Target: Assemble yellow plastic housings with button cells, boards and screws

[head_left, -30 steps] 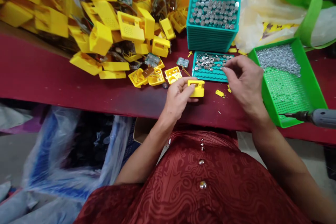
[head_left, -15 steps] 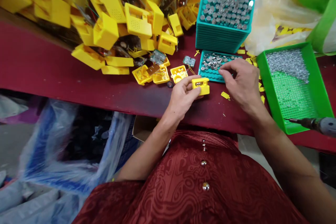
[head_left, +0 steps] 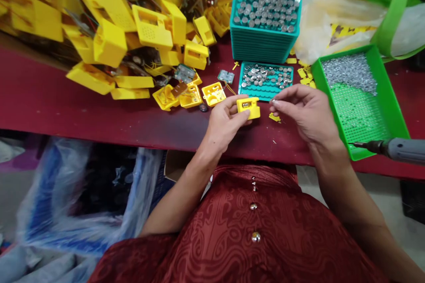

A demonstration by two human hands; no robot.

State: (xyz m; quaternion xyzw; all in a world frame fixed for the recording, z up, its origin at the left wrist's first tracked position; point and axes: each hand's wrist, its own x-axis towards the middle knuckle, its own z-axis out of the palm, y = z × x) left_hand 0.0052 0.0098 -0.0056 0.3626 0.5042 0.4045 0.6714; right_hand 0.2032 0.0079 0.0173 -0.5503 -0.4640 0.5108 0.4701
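Observation:
My left hand (head_left: 227, 119) grips a small yellow plastic housing (head_left: 254, 112) between thumb and fingers. A slot in its face shows metal parts inside. To its right, my right hand (head_left: 303, 112) pinches a small silvery button cell (head_left: 273, 101) between thumb and forefinger, mostly covered by the fingertips. Just behind that hand lies a teal tray (head_left: 262, 93) with loose button cells (head_left: 257, 75) in it. Below the tray, a flat yellow plastic piece (head_left: 274, 117) rests on the dark red tabletop (head_left: 166, 126).
Behind stands a teal tray stack (head_left: 260, 46) topped with button cells. A green basket (head_left: 396, 119) of screws stands right, with a power screwdriver (head_left: 395, 148) reaching over it. Yellow housings (head_left: 109, 44) heap at left. Open housings (head_left: 213, 93) and a circuit board (head_left: 226, 76) lie nearer.
My right hand has drawn back from the teal tray toward me, with a button cell now between its fingertips. My left hand still holds the yellow housing. The view has shifted slightly.

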